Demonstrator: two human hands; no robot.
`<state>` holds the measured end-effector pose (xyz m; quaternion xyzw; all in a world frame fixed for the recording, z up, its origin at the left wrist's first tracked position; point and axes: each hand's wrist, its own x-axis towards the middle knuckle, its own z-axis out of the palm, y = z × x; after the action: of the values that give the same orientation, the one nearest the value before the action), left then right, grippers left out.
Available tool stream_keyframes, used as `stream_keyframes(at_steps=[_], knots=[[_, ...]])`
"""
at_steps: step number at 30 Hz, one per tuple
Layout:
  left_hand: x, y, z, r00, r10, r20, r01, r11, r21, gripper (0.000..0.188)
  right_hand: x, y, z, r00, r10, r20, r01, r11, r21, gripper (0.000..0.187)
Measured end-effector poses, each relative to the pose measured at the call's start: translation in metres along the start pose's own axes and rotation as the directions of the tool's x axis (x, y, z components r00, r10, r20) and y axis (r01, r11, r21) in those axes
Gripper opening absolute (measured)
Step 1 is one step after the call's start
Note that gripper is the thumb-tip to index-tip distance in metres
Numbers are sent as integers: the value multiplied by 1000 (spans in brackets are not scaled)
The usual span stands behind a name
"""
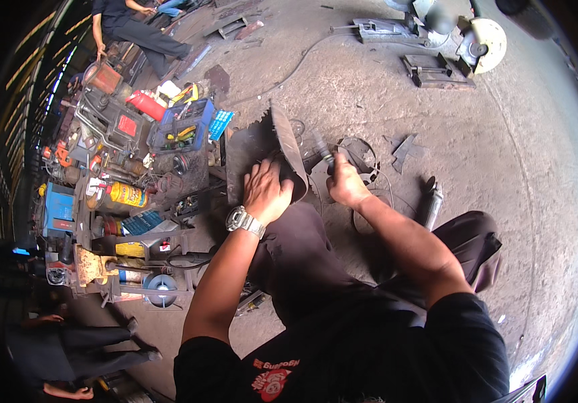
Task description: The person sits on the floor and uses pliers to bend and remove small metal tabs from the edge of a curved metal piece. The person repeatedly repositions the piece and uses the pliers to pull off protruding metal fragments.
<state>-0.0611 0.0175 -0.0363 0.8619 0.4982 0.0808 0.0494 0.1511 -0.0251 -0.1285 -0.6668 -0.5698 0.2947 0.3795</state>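
A dark, bent metal sheet [242,151] with a jagged edge stands in front of my left knee, its right side curling up. On its inner face my left hand [267,191] lies with the fingers spread, a watch on the wrist. My right hand [348,183] is closed around the dark grip of a hand tool [323,146]. Motion blurs the tool's greyish shaft, so its kind is unclear. Thin curved metal scraps [363,151] lie on the floor beyond that hand. An angle grinder [432,204] rests beside my right knee.
At left, a crowded bench holds a blue toolbox [183,127], a yellow can [128,194] and a vise [91,265]. A cut-off saw [484,46] stands far right, near a metal frame [439,71]. Two people [138,33] [81,352] are nearby at left. A cable [296,67] crosses the floor.
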Motion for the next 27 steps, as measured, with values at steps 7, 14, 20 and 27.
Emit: stream_keyframes(at_steps=[7,14,20,27], knots=[[-6,16,-4,983,147,-111,-139,987,76,54,-2,-46,-23,982,188,-18,-84,518,851,59],[-12,27,-21,982,160,-100,-152,985,83,56,-24,-79,-30,942,-201,-269,251,953,168,68],[-40,31,-72,714,40,-699,-177,976,-125,61,-42,-87,-39,946,-185,-264,250,938,239,73],[-49,-32,-63,858,-496,138,315,295,-902,62,-52,-92,-42,892,-343,-294,412,884,219,74]])
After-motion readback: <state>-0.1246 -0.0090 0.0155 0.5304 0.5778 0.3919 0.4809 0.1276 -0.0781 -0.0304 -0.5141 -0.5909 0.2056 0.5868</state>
